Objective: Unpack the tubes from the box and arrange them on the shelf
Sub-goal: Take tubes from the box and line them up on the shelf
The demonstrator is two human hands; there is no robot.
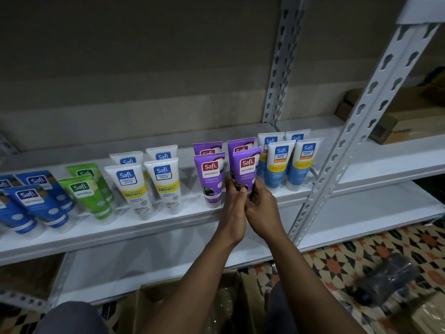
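we see both hands meet at front of white metal shelf (144,227). left hand (234,204) and right hand (262,207) curl fingers round lower end of purple safi naturals tube (246,168), clamped on it, upright, label facing us. bottom hidden by hands; we cannot tell if it touches shelf. second purple tube (210,175) just beside it on left. white vitamin c tubes (149,186) further left, light blue tubes (289,162) on right. open cardboard box (192,302) below.

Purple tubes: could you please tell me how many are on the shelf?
4. The front left tube stands free; the front right tube is gripped by the left hand and right hand; the back left tube and back right tube stand behind them. Others may be hidden.
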